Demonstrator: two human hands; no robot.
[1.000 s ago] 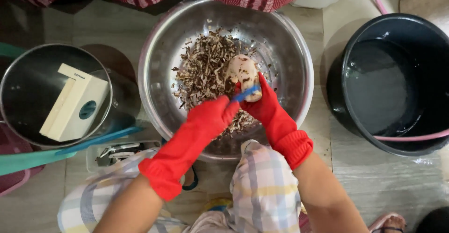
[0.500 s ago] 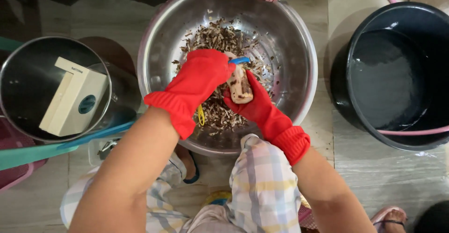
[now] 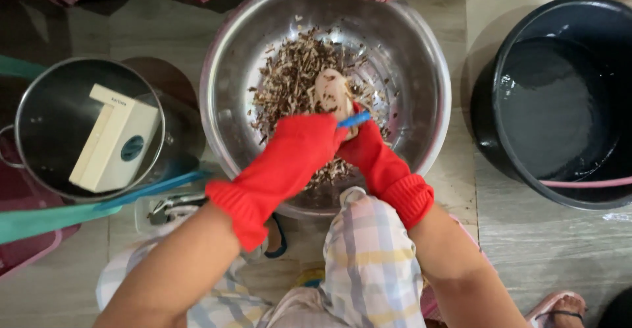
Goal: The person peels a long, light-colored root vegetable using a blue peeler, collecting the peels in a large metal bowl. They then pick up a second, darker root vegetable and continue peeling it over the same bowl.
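Both my hands wear red rubber gloves and work over a large steel bowl [image 3: 429, 107] that holds a heap of brown peelings [image 3: 289, 78]. My right hand [image 3: 372, 158] grips a pale, partly peeled root [image 3: 331, 89] from below, holding it over the peelings. My left hand [image 3: 299, 153] is closed on a blue-handled peeler [image 3: 355, 118], whose handle sticks out just below the root. The two gloves touch near the middle of the bowl.
A steel pot [image 3: 39, 124] at the left holds a cream box [image 3: 115, 140]. A black bucket [image 3: 559, 97] with water stands at the right, a pink hose [image 3: 586, 183] across its rim. A teal strip [image 3: 52, 217] lies at the lower left. My plaid-clad knees are below the bowl.
Half a second ago my left hand was up over the root; it has now drawn back toward me, uncovering the root. The right hand stays put.
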